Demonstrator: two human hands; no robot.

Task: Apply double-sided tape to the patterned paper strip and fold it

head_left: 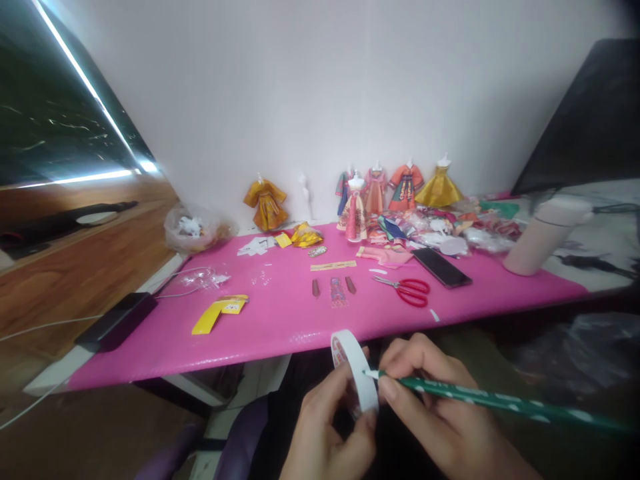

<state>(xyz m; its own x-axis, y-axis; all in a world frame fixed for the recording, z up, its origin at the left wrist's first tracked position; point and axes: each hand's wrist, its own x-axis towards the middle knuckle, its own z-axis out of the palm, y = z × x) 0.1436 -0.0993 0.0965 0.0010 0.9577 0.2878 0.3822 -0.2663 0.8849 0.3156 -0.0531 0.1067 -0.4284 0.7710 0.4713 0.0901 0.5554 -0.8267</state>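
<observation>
My left hand is closed on a roll of white tape, held upright in front of the table's near edge. In my right hand is a green pen with white spots, pinched near its white end. That pen end points left and meets, or nearly meets, the outer face of the tape. Beyond the hands, small patterned fabric pieces lie on the pink tabletop. Red-handled scissors rest to their right.
Small dressed mannequins stand along the wall. A phone, a pale bottle and piled fabric bits are on the right. Yellow tape, a black power brick, cables and a plastic bag are on the left.
</observation>
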